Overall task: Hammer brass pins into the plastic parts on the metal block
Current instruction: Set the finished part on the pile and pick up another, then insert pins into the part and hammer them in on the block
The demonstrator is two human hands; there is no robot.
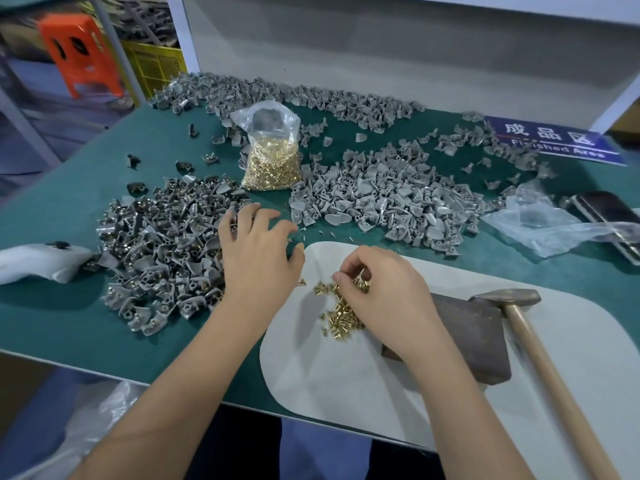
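Green matting is covering the workbench (69, 317), and grey plastic parts are lying over most of it: a band along the far edge, a big heap (391, 199) to the right of centre, and a darker heap (162, 258) on the left whose pieces are showing brass. A white pad (346, 375) is sitting at the near right, carrying the dark metal block (467, 334), with no plastic part showing on its visible face. A wooden-handled hammer (540, 358) is lying just right of the block, its head resting against the block's far corner. A clear bag of brass pins (272, 161) is standing upright between the two heaps, and a crumpled empty bag (547, 226) is lying at the far right beside a blue sign (554, 140).

Loose brass pins (341, 313) are lying scattered on the pad, just left of the block. The right hand (377, 289) is hovering over them, fingers curled down and fingertips pinching among the pins; the wrist is hiding part of the block. The left hand (256, 247) is resting on the right edge of the left heap, fingers spread and relaxed, gripping nothing visible.
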